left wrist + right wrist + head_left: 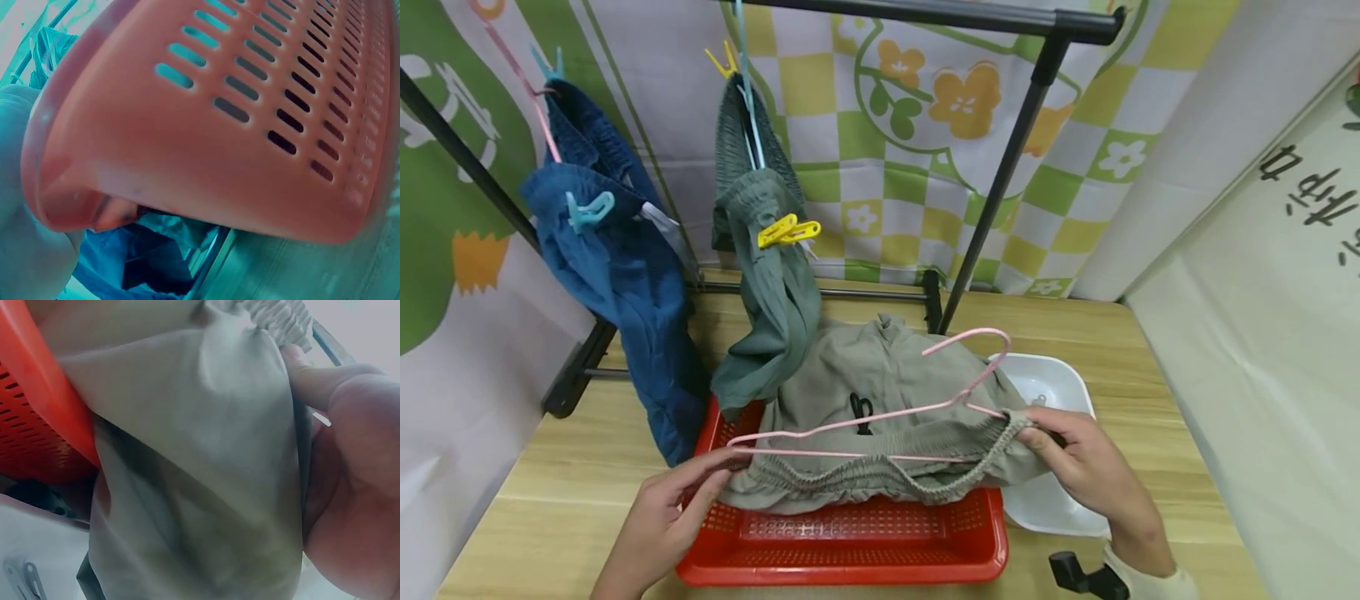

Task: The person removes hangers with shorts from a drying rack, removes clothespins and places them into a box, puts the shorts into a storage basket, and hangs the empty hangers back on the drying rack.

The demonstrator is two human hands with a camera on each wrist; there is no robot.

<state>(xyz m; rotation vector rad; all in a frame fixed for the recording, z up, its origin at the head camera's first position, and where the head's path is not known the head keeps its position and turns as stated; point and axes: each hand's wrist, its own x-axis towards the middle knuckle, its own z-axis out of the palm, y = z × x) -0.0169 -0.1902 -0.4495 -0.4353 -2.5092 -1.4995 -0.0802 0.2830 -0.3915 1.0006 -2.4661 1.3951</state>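
Grey-beige pants (pixel 842 375) with an elastic waistband and a black drawstring lie across a red basket (pixel 842 575), waistband toward me. A pink hanger (pixel 880 414) lies at the waistband opening, its hook up and to the right. My left hand (pixel 658 521) pinches the waistband's left end, right by the hanger's left corner. At the right end, my right hand (pixel 1093 467) grips the waistband between thumb and fingers; the hanger's right end goes inside the cloth there. In the right wrist view the pants (pixel 200 425) drape down beside the thumb. The basket wall (pixel 156 144) fills most of the left wrist view.
A black rack (pixel 1011 167) stands behind, its feet on the wooden table (pixel 1157 467). Blue pants (pixel 625 267) with blue clips and green pants (pixel 775 292) with yellow clips (pixel 786 232) hang from it. A white tray (pixel 1060 508) sits right of the basket, partly under the pants.
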